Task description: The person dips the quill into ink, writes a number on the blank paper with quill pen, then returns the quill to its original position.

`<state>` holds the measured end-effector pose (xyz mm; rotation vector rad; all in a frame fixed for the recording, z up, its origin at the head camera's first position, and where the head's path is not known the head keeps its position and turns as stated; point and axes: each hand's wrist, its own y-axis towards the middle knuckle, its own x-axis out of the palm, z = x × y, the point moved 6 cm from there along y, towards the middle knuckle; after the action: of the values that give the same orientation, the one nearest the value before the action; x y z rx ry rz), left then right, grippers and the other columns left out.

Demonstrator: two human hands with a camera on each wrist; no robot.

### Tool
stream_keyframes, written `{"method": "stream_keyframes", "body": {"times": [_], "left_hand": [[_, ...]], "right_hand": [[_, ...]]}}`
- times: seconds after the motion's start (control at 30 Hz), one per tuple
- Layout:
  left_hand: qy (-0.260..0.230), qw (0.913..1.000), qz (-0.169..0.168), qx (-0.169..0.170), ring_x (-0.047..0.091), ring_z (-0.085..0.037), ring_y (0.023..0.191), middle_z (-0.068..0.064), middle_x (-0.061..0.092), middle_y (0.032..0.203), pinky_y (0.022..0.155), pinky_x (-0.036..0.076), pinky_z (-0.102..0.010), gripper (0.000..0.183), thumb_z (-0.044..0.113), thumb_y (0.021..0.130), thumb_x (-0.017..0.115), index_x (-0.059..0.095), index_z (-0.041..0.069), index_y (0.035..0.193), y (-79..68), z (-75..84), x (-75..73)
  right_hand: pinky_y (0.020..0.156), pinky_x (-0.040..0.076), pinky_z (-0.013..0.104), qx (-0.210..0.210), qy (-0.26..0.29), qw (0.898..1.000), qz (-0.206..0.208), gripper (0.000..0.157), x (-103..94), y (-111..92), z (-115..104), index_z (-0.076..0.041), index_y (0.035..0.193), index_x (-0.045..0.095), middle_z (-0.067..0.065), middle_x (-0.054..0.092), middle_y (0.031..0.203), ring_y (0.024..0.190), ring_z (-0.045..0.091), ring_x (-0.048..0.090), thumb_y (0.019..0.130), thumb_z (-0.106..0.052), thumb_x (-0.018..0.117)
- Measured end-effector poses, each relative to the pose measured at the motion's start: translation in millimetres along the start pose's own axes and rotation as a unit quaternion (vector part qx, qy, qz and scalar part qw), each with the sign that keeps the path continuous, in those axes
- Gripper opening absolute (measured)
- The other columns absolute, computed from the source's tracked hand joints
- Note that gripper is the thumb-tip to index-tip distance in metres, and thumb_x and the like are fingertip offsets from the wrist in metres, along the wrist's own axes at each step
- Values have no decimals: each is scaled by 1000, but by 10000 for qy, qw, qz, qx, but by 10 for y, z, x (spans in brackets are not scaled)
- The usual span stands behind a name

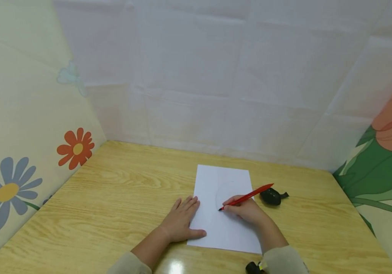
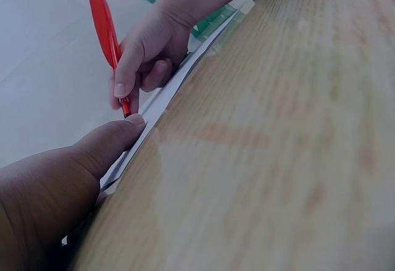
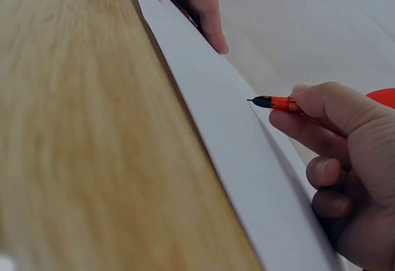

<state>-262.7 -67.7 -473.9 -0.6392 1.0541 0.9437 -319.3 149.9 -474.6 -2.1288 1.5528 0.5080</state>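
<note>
Can barely make out the line (image 1: 216,198) on the paper (image 1: 213,228) in the head view, it's super faint, and the right hand (image 1: 247,211) covers part of the paper anyway. No clue what the dark lump (image 1: 270,196) by the paper's right edge is, too small to tell. Both sleeves (image 1: 285,260) get chopped off at the bottom, same with some black bit (image 1: 252,268) by the right one. In the left wrist view the left thumb (image 2: 114,144) blocks the very tip of the pen (image 2: 106,30), and the tabletop (image 2: 278,147) is kinda blurry. Over in the right wrist view, the pen's back end runs out of frame.
</note>
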Motion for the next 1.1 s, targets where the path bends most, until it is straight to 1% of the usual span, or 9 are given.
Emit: {"method": "stream_keyframes", "body": {"times": [0.3,0.7,1.1], "left_hand": [[-10,10000,-35,-20,20,-30,152,-12,27,162,124,11,-53,99,68,82,60,33,3,152,6,-6,0],[-33,10000,-10,8,21,-30,151,-12,28,161,123,11,-54,99,68,82,61,34,2,151,0,7,-5],[-23,10000,52,16,22,-30,151,-12,30,161,123,12,-54,99,67,81,62,35,3,151,8,9,-7]], "right_hand": [[54,39,21,-57,25,10000,-59,20,-13,-26,-21,-14,99,76,-4,62,75,58,13,47,84,-27,76],[54,39,21,-24,37,9999,-118,22,-21,-69,-11,-13,100,75,-2,66,82,59,13,46,85,-28,76],[54,39,21,-17,13,9998,-172,21,-27,-86,-4,-13,100,75,-1,66,83,59,13,46,85,-27,76]]}}
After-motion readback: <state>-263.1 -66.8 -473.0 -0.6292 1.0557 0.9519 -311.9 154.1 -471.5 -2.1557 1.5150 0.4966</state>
